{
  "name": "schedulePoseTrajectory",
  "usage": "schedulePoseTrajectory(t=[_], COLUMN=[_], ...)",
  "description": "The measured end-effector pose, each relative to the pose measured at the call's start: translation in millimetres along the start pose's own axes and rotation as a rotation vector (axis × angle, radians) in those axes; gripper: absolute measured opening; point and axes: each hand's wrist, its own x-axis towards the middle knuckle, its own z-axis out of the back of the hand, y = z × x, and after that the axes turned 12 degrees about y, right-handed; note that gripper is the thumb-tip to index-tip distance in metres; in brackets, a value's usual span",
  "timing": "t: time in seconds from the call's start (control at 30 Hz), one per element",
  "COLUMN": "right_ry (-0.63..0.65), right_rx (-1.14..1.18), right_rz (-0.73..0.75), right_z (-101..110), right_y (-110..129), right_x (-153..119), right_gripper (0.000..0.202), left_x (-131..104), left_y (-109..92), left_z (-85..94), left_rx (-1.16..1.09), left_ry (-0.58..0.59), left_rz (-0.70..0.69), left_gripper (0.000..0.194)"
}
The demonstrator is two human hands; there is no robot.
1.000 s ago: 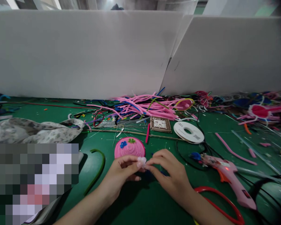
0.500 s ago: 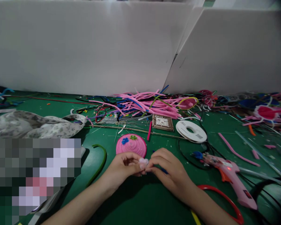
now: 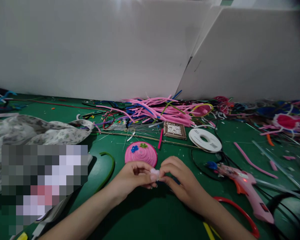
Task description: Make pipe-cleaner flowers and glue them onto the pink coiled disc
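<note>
I'm pinching a pale piece point(image 3: 154, 171) between the fingers of left hand point(image 3: 133, 180) and right hand point(image 3: 182, 180), short of the table's point(image 3: 140, 216) far edge.

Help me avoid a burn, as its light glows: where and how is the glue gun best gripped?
Probably by the handle of the glue gun, from the near right, with the right hand. The handle slants down toward the person's side, while the blue tip, likely the hot end, points away to the left.
</note>
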Motion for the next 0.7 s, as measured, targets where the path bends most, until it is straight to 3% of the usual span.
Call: schedulePoseTrajectory(t=[0.13,0.33,0.7], right_ry=[0.031,-0.074,-0.043], right_rx=[-0.009,0.081,0.066], right_rz=[0.013,-0.064,-0.059], right_z=[1.9,-1.7,-2.9], right_y=[-0.5,-2.1,1.4], right_x=[0.4,-1.8,-1.1], right_gripper=[0.01,0.002,0.006], left_x=[0.6,-0.8,-0.2], left_y=[-0.3,-1.8,-0.2], left_z=[0.8,1.6,1.3], left_rx=[0.009,-0.021,-0.002], left_ry=[0.011,-0.032,0.019], left_rz=[0.018,-0.022,-0.02], left_gripper=[0.026,0.026,0.025])
